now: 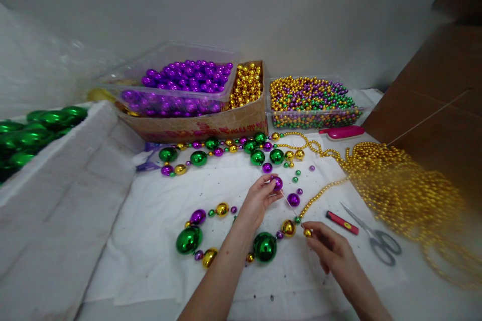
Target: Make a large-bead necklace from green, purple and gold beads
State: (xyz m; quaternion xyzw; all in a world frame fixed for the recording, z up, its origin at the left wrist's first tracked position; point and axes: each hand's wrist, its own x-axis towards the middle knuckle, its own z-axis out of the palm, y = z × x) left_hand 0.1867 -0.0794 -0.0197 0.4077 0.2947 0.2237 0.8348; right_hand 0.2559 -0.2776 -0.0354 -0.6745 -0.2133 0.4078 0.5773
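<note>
A shiny purple bead (276, 183) is pinched between the fingers of my left hand (259, 195). From it a thin white string (289, 202) runs down towards my right hand (332, 245), whose fingertips hold a small gold bead (308, 232). Between and below the hands lies a strand of mixed beads, with a large green bead (265, 247) and a gold bead (288, 227) near my right hand. My left forearm hides part of this strand. Another purple bead (293, 199) lies loose just right of my left hand.
Scissors (380, 241) and a red lighter (342, 222) lie at the right, beside heaped gold bead chain (406, 180). Behind stand a clear purple-bead bin (173, 94), a cardboard box (196, 128) and a mixed-bead tray (316, 119). A finished-looking bead strand (199, 158) lies before them.
</note>
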